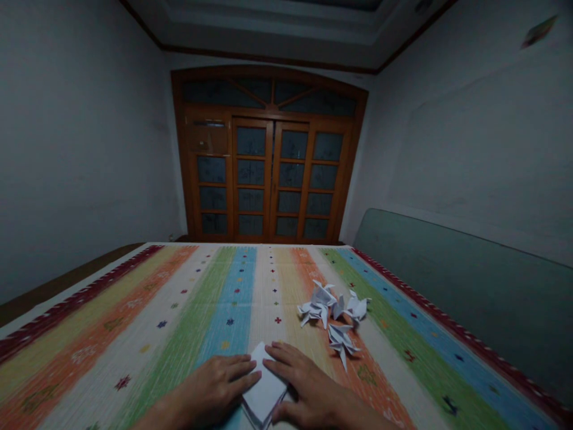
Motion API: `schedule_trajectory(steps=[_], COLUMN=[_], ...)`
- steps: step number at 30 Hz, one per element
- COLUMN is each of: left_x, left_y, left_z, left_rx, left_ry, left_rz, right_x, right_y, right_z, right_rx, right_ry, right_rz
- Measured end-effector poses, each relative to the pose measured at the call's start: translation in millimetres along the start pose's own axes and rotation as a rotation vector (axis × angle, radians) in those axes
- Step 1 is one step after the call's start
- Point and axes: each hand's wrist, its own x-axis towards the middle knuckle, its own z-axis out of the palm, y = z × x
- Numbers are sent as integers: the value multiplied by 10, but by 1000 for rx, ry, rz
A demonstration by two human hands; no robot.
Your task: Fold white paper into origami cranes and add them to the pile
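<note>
A folded white paper square (265, 382) lies on the striped cover, held between my two hands. My left hand (215, 388) rests flat against its left side, with the fingertips on the edge. My right hand (304, 382) presses on its right side, fingers spread a little. The paper's lower corner has several layers and is partly hidden by my right hand. Just beyond my right hand stand three white origami birds: one (317, 306), one (353, 308) and one (342, 343). None touches my hands.
A multicoloured striped woven cover (179, 334) spreads under everything, with a red patterned border along both sides. A grey-green padded panel (447, 298) stands along the right side. Far beyond stands a wooden glazed double door (268, 173) between white walls.
</note>
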Motion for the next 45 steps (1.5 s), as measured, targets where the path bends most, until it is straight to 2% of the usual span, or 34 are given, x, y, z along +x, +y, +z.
schedule_trajectory(steps=[6,12,20,25,30,36,39,45], left_x=[42,171,231,308,276,188,192,199], left_y=[56,167,165,200,185,94,104,123], left_z=[143,77,73,60,56,114,94,93], left_rx=[-137,-362,-426,-639,-904,-1146,-1194,-1157], left_ry=[107,194,263,313,352,290,238,180], left_rz=[-187,-391,-578,-684,-698,-501,-471,-513], right_x=[33,48,106,152,156,156,159,148], right_y=[-44,32,15,-8,34,5,-18,-19], right_z=[-34,90,95,113,152,125,103,96], right_rx=[-44,-71,25,-7,-5,24,31,28], right_ry=[-32,129,277,314,327,333,333,322], right_rz=[19,8,114,208,235,252,256,252])
